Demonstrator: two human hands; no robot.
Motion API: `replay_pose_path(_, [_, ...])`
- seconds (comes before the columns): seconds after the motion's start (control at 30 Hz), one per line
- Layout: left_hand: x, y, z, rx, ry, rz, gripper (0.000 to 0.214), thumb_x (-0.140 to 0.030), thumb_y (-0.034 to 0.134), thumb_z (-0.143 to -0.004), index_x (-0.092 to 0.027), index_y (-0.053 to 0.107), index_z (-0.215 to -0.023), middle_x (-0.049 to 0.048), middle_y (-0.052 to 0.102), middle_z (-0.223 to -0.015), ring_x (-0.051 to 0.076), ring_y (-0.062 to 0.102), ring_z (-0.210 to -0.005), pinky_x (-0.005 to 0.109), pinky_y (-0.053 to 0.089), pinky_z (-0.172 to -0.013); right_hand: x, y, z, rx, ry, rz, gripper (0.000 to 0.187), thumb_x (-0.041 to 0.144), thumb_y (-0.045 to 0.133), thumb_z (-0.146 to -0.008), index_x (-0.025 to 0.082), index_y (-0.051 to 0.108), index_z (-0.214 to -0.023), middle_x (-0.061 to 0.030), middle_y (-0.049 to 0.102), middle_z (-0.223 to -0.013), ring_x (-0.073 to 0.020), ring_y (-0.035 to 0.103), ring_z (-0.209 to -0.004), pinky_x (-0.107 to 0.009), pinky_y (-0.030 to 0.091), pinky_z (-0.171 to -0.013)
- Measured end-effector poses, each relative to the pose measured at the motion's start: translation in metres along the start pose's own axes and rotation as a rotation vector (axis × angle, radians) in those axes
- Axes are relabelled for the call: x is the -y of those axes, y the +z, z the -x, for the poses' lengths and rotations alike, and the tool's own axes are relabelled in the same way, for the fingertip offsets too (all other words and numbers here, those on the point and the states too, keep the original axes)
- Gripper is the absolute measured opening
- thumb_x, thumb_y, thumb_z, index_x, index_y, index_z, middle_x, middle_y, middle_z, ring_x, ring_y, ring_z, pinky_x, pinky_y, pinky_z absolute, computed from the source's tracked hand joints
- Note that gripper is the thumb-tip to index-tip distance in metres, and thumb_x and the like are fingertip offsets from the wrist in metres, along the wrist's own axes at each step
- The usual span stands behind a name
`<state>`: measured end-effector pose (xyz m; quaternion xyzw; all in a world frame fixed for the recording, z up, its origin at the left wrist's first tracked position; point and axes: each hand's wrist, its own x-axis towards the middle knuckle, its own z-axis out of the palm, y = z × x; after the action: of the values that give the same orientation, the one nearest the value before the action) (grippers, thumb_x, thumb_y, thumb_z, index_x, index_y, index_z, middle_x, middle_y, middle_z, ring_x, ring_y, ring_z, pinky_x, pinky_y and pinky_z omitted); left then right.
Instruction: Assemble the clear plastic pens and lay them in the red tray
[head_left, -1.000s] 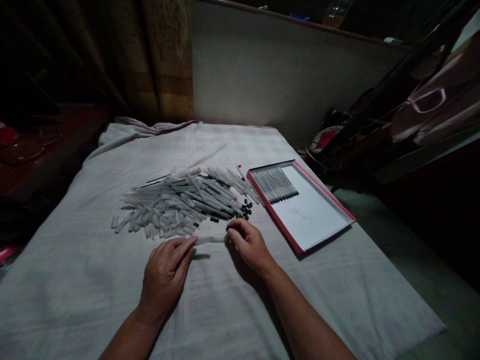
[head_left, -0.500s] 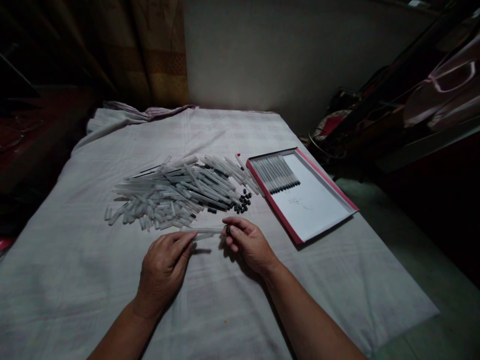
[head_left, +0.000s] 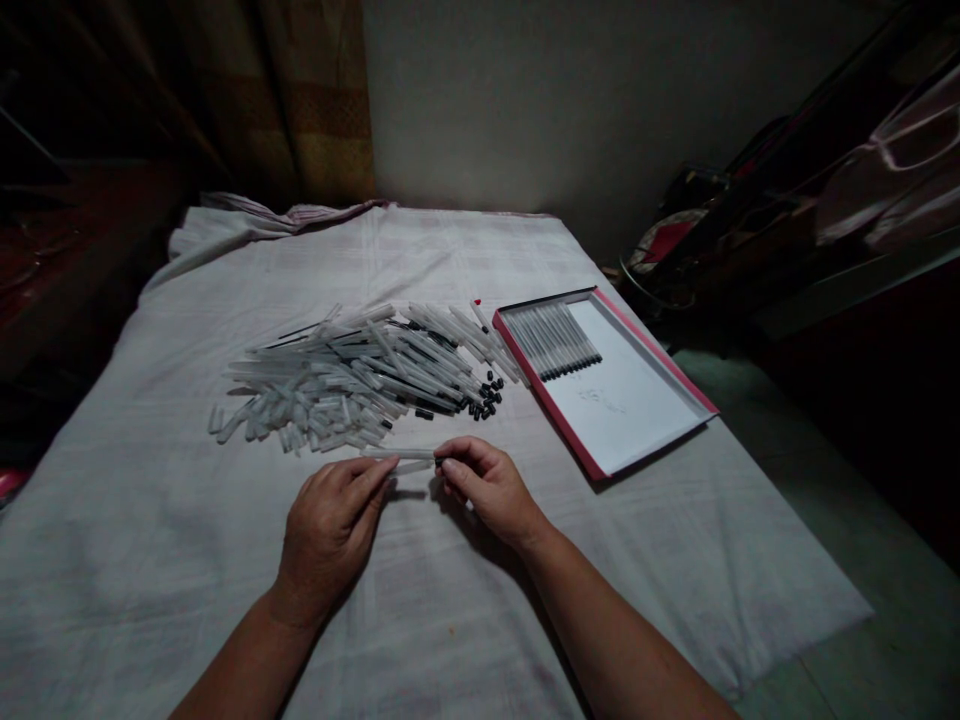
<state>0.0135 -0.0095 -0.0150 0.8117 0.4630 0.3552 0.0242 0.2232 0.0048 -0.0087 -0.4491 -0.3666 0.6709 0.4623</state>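
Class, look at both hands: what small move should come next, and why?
Perhaps the right hand should push the black plug firmly against the clear tube: it is at the tube's right end, the left hand holds the tube, and the pens in the tray have black ends.

The tabletop point(head_left: 450, 640) is spread with matt, softly creased cloth, which bunches into a rumpled fold point(head_left: 247, 222) at the far left corner. Toward its middle, the slender tubes point(head_left: 405, 360) and short caps point(head_left: 322, 415) look like translucent, smooth plastic with a faint sheen; the small plugs point(head_left: 487, 391) look like opaque black plastic. Near the right edge, the tray point(head_left: 556, 408) appears to be red card, its white base point(head_left: 637, 420) smooth and papery. Beyond the far edge, the wall point(head_left: 480, 110) is matt, the curtain point(head_left: 322, 120) cloth.
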Motion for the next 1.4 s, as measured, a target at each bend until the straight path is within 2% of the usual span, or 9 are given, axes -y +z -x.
replay_pose_path(0.2, [0.0, 0.001, 0.0, 0.019, 0.003, -0.015, 0.027, -0.023, 0.057, -0.096, -0.024, 0.066, -0.122, 0.0066, 0.071, -0.098, 0.021, 0.065, -0.086, 0.033, 0.05, -0.076, -0.004, 0.0, 0.002, 0.022, -0.155, 0.199, 0.016, 0.031, 0.071, -0.079, 0.02, 0.069, -0.09, 0.0013, 0.064, -0.073, -0.0128, 0.058, -0.066, -0.024, 0.047, -0.062])
replay_pose_path(0.37, [-0.001, 0.001, 0.001, 0.03, -0.001, -0.033, 0.027, -0.023, 0.057, -0.096, -0.023, 0.066, -0.121, 0.0063, 0.071, -0.096, 0.021, 0.065, -0.087, 0.033, 0.05, -0.076, -0.008, -0.002, 0.003, -0.027, -0.4, 0.486, 0.013, 0.024, 0.062, -0.084, 0.02, 0.071, -0.094, -0.0037, 0.073, -0.085, -0.0169, 0.066, -0.078, -0.029, 0.053, -0.073])
replay_pose_path(0.57, [-0.001, 0.001, 0.002, 0.038, 0.025, -0.033, 0.023, -0.023, 0.057, -0.096, -0.023, 0.068, -0.116, 0.0063, 0.07, -0.096, 0.02, 0.065, -0.086, 0.033, 0.049, -0.077, -0.005, -0.009, 0.003, -0.01, -0.612, 0.809, 0.019, 0.026, 0.056, -0.094, 0.019, 0.07, -0.083, -0.0049, 0.073, -0.077, -0.0153, 0.067, -0.07, -0.026, 0.052, -0.07])
replay_pose_path(0.67, [0.0, 0.001, 0.003, 0.049, 0.033, -0.033, 0.024, -0.022, 0.057, -0.096, -0.022, 0.067, -0.118, 0.0062, 0.07, -0.097, 0.02, 0.064, -0.086, 0.034, 0.049, -0.077, -0.003, -0.011, 0.004, 0.016, -0.621, 0.889, 0.027, 0.029, 0.05, -0.097, 0.02, 0.067, -0.079, -0.0037, 0.071, -0.072, -0.0147, 0.065, -0.067, -0.025, 0.051, -0.067])
replay_pose_path(0.83, [0.001, 0.002, 0.004, 0.058, 0.016, -0.025, 0.023, -0.021, 0.058, -0.095, -0.021, 0.067, -0.117, 0.0071, 0.07, -0.098, 0.021, 0.064, -0.088, 0.034, 0.049, -0.076, -0.003, -0.011, 0.006, 0.018, -0.58, 0.84, 0.017, 0.026, 0.056, -0.091, 0.019, 0.065, -0.103, -0.0027, 0.071, -0.078, -0.0142, 0.066, -0.068, -0.024, 0.052, -0.066])
replay_pose_path(1.03, [0.001, 0.002, 0.003, 0.065, 0.016, -0.031, 0.024, -0.022, 0.057, -0.096, -0.023, 0.066, -0.118, 0.0064, 0.07, -0.097, 0.021, 0.065, -0.088, 0.034, 0.05, -0.077, -0.004, -0.012, 0.005, 0.034, -0.577, 0.882, 0.015, 0.026, 0.052, -0.094, 0.021, 0.065, -0.087, -0.0026, 0.07, -0.077, -0.0144, 0.065, -0.07, -0.024, 0.051, -0.068])
replay_pose_path(1.2, [0.001, 0.002, 0.003, 0.055, 0.025, -0.028, 0.023, -0.022, 0.057, -0.096, -0.021, 0.066, -0.117, 0.0072, 0.07, -0.097, 0.021, 0.064, -0.086, 0.034, 0.05, -0.076, -0.004, -0.013, 0.006, 0.025, -0.538, 0.845, 0.015, 0.025, 0.058, -0.09, 0.02, 0.064, -0.102, -0.0008, 0.069, -0.076, -0.0135, 0.063, -0.065, -0.023, 0.05, -0.065])
replay_pose_path(1.33, [0.001, 0.002, 0.002, 0.054, 0.008, -0.03, 0.023, -0.023, 0.056, -0.097, -0.023, 0.067, -0.116, 0.0067, 0.071, -0.097, 0.02, 0.065, -0.086, 0.034, 0.05, -0.076, -0.004, -0.013, 0.006, 0.035, -0.531, 0.851, 0.012, 0.026, 0.054, -0.092, 0.021, 0.064, -0.093, -0.0019, 0.07, -0.077, -0.0139, 0.064, -0.068, -0.024, 0.051, -0.067])
replay_pose_path(1.4, [0.001, 0.002, 0.002, 0.06, -0.006, -0.03, 0.023, -0.025, 0.056, -0.097, -0.024, 0.068, -0.116, 0.0063, 0.071, -0.097, 0.02, 0.065, -0.087, 0.034, 0.05, -0.077, -0.004, -0.013, 0.005, 0.038, -0.514, 0.848, 0.012, 0.026, 0.054, -0.093, 0.021, 0.064, -0.096, -0.0019, 0.071, -0.077, -0.0141, 0.065, -0.068, -0.024, 0.05, -0.067])
